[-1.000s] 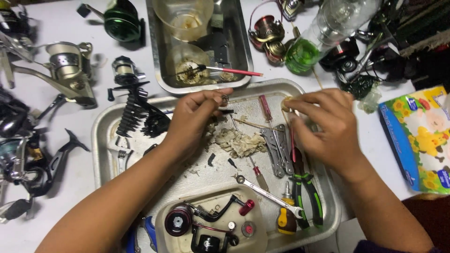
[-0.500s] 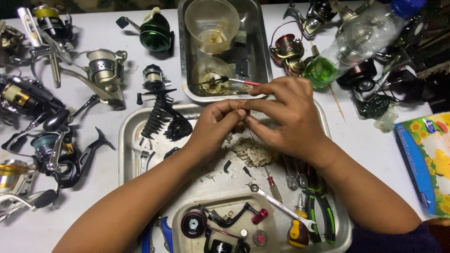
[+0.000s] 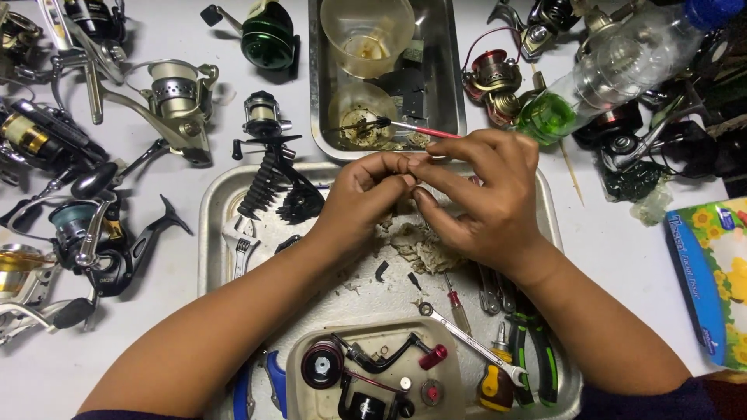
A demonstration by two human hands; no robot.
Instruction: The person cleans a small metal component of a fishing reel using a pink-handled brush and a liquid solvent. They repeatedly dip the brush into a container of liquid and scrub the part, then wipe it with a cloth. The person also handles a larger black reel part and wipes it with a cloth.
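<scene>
**Fingertips meet over the parts tray**

Both hands come together above the large metal tray (image 3: 214,225), which catches anything dropped. The left hand (image 3: 362,194) pinches a tiny part at its fingertips; the part is too small to name. The right hand (image 3: 482,198) closes its thumb and forefinger on the same spot, so the two grips touch just above a wad of greasy rag (image 3: 420,249). Tools lie within reach on the tray: a wrench (image 3: 467,334), a red-handled screwdriver (image 3: 455,299) and green-handled pliers (image 3: 533,358). A shallow dish (image 3: 299,373) near the tray's front edge keeps loose reel parts together. A red-handled brush (image 3: 412,128) rests across the smaller tray (image 3: 455,85) behind. Fishing reels (image 3: 175,97) crowd the table's left side.
</scene>
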